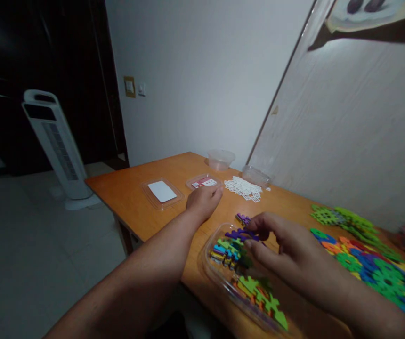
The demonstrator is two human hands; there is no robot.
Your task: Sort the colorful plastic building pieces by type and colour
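Head view: our right hand (294,256) pinches a purple piece (240,234) over the clear tray (212,270), keeping colours sorted. At eleven o'clock, our left hand (202,200) rests loosely curled on the desk (132,207), holding nothing.

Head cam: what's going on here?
A person sits at an orange table. The right hand pinches a purple puzzle piece over a clear tray of coloured foam pieces. The left hand rests on the table beside a small lidded container. White pieces lie further back.
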